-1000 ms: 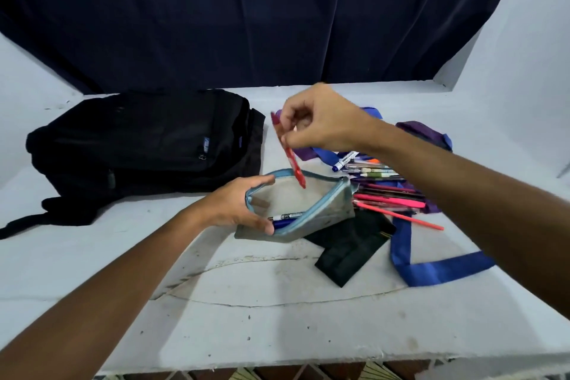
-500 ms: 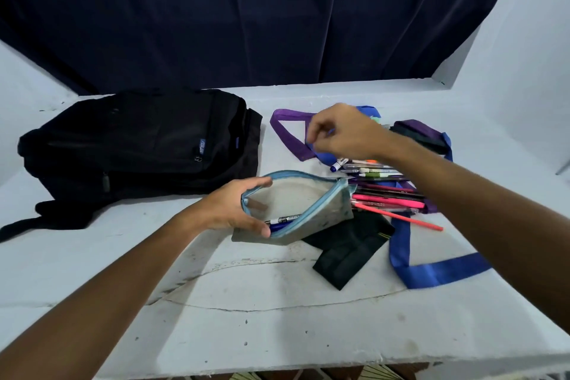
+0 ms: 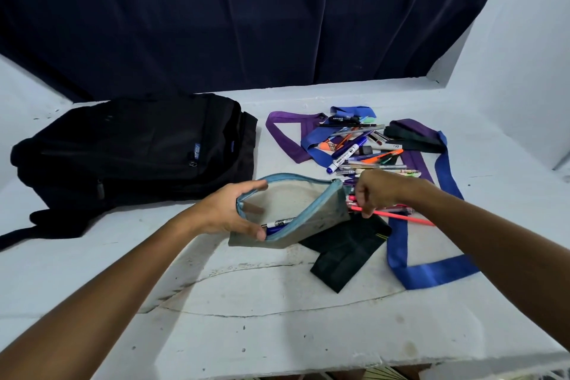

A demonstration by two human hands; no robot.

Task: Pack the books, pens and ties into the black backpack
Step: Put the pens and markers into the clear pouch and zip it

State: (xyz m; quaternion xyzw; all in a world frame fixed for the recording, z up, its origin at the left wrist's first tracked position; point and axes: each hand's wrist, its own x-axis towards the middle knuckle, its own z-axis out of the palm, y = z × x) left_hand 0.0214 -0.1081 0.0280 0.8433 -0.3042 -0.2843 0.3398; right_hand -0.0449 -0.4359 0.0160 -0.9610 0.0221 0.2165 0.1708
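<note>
The black backpack [image 3: 132, 145] lies flat on the left of the white table. My left hand [image 3: 228, 210] grips the mouth of a grey pencil pouch [image 3: 311, 219] with a blue zipper and holds it open; a blue-and-white pen shows inside. My right hand [image 3: 377, 191] is just right of the pouch, fingers curled down, pinching a pink pen [image 3: 407, 218] among other pink pens. A pile of pens and markers [image 3: 361, 151] lies behind it on a purple tie [image 3: 283, 139], a blue tie [image 3: 425, 271] and a dark tie [image 3: 348, 253]. No books are in view.
A dark curtain [image 3: 246, 18] hangs behind the table. White walls close in at the left and at the right [image 3: 524, 55]. The table's front edge [image 3: 308, 370] runs along the bottom, and a crack crosses the surface in front of the pouch.
My right hand held a red pen over the pouch, then reached empty to the far pen pile. It has now come down onto the near pink pens. My left hand kept holding the pouch.
</note>
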